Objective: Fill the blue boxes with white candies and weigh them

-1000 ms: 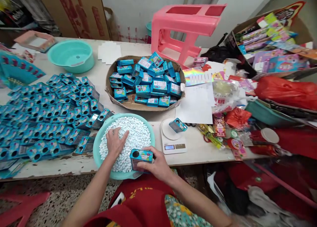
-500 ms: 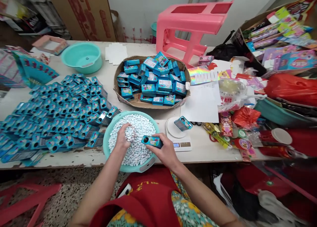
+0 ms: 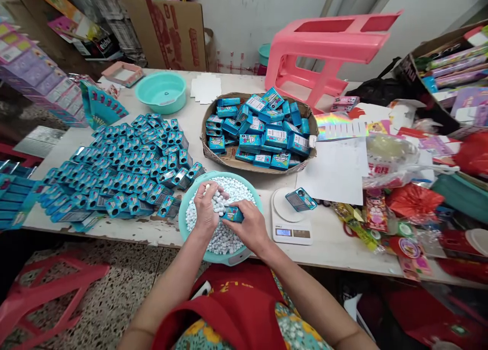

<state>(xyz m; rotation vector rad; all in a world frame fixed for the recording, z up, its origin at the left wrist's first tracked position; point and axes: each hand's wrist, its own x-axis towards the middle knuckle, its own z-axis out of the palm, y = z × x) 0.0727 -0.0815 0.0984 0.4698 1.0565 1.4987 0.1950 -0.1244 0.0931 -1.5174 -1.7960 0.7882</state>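
My left hand (image 3: pixel 206 210) is cupped around a handful of small white candies (image 3: pixel 218 203), above the round turquoise basin (image 3: pixel 183 223) full of the same candies. In my right hand (image 3: pixel 249 223) is a small blue candy box (image 3: pixel 233 214), lying on its side with its end against the candies in my left palm. The box's opening is hidden there. On the white kitchen scale (image 3: pixel 280 223), right of the basin, another blue box (image 3: pixel 301 200) rests tilted; the scale's display is lit.
Many blue boxes with round holes (image 3: pixel 129 162) stand at left. A cut-down carton (image 3: pixel 229 162) holds more boxes behind the basin. Farther back are a turquoise basin (image 3: pixel 162 93) and a pink stool (image 3: pixel 328 39) on its side. Wrappers and a red bag (image 3: pixel 412 202) crowd the right.
My left hand has lifted candies from the basin to the box's end. The box in my right hand has met the left palm. The whole view has shifted left.
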